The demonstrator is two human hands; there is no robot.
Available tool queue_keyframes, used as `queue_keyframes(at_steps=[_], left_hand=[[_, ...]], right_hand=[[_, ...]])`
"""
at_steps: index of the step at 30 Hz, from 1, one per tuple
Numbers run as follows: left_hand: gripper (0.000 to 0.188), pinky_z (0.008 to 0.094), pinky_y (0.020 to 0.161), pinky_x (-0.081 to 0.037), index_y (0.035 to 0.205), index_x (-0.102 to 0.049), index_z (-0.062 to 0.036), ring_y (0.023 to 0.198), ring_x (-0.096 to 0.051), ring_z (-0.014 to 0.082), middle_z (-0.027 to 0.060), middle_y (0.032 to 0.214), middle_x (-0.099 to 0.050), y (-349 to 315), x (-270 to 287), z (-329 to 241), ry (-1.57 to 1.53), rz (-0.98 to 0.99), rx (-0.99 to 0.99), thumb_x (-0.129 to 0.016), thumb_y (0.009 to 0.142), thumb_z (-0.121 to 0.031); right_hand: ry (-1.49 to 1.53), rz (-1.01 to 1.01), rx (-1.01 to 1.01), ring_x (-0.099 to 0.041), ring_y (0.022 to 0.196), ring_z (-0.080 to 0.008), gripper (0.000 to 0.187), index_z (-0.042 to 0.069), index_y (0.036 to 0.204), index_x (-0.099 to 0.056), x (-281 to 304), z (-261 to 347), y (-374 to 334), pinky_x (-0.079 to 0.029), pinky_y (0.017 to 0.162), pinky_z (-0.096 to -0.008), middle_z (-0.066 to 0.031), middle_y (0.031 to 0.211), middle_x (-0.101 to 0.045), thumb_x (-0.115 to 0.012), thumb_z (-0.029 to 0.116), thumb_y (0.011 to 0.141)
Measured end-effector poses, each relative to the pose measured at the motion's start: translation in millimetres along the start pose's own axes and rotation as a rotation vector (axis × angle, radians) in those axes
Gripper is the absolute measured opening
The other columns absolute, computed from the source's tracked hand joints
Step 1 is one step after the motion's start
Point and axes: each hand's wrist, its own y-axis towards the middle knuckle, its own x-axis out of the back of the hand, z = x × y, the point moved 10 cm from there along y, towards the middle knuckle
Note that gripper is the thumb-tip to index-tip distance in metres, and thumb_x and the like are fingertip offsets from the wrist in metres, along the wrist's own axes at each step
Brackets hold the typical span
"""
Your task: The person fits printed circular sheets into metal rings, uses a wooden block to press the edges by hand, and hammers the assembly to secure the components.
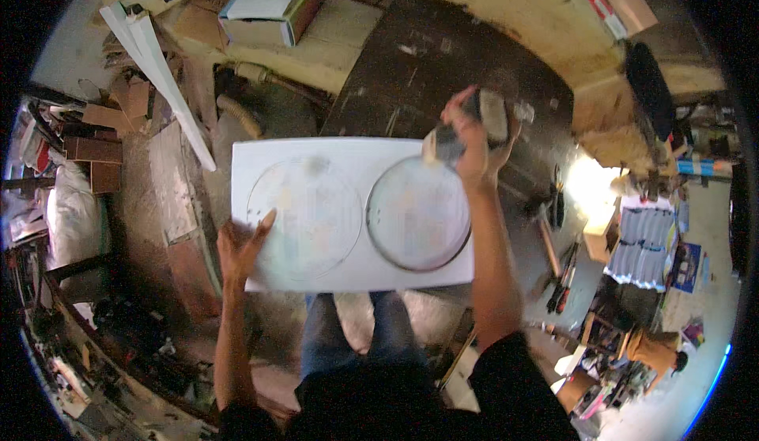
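Note:
A white rectangular board (348,152) rests across my knees, with two large round marks on it: a faint circle (304,216) on the left and a dark-rimmed circle (417,213) on the right. My left hand (241,243) lies flat on the board's left edge, fingers spread. My right hand (473,137) is raised above the board's upper right corner, closed on a small grey-and-dark block (492,117). What the block is exactly, I cannot tell.
A dark tabletop (419,69) lies beyond the board. An open cardboard box (265,14) sits at the top. A long white strip (162,73) leans at upper left. Tools (563,271) and clutter cover the floor to the right, boxes and bags to the left.

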Motion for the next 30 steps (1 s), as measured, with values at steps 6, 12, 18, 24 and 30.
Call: queue_keyframes(at_steps=[6, 12, 18, 24, 30], left_hand=[[0.062, 0.0375, 0.071, -0.053, 0.104, -0.064, 0.0083, 0.079, -0.068, 0.0227, 0.0194, 0.088, -0.069, -3, 7, -17, -0.115, -0.096, -0.272, -0.083, 0.072, -0.041], [0.059, 0.0367, 0.066, -0.054, 0.103, -0.064, 0.0091, 0.071, -0.068, 0.0237, 0.0186, 0.085, -0.07, -11, 20, -10, -0.288, -0.131, -0.269, -0.085, 0.071, -0.036], [0.064, 0.0365, 0.068, -0.055, 0.104, -0.064, 0.0098, 0.072, -0.069, 0.0238, 0.0191, 0.085, -0.07, -16, 13, -31, -0.295, -0.121, -0.275, -0.085, 0.07, -0.04], [0.063, 0.0362, 0.067, -0.055, 0.1, -0.065, 0.0096, 0.072, -0.069, 0.0239, 0.0189, 0.084, -0.07, -15, 18, -17, -0.366, -0.118, -0.224, -0.085, 0.07, -0.042], [0.066, 0.038, 0.068, -0.055, 0.101, -0.063, 0.0103, 0.075, -0.069, 0.0266, 0.0223, 0.086, -0.07, -6, 10, -10, -0.261, -0.078, -0.199, -0.085, 0.068, -0.042]], right_hand=[[-1.202, 0.204, 0.081, -0.054, 0.096, -0.0172, 0.028, 0.008, 0.1, -0.063, -37, 27, 28, -0.038, 0.097, -0.0334, -0.0031, 0.097, -0.06, -0.056, 0.033, 0.09], [-0.706, 0.586, -0.037, -0.055, 0.083, -0.0271, 0.022, 0.004, 0.103, -0.05, -135, -2, -41, -0.045, 0.087, -0.0422, -0.0108, 0.085, -0.057, -0.049, 0.012, 0.083], [-1.173, 0.185, 0.182, -0.057, 0.097, -0.0187, 0.041, 0.009, 0.115, -0.053, -45, -49, -21, -0.043, 0.092, -0.0362, -0.0047, 0.099, -0.063, -0.07, 0.017, 0.079], [-0.643, 0.256, 0.008, -0.058, 0.095, -0.0224, 0.03, 0.004, 0.112, -0.055, -52, -29, -20, -0.043, 0.093, -0.0381, -0.0104, 0.099, -0.062, -0.058, 0.019, 0.086], [-0.843, 0.109, 0.203, -0.059, 0.096, -0.0265, 0.04, 0.009, 0.117, -0.051, -68, -30, -27, -0.045, 0.09, -0.0438, -0.0109, 0.103, -0.061, -0.069, 0.016, 0.082]])
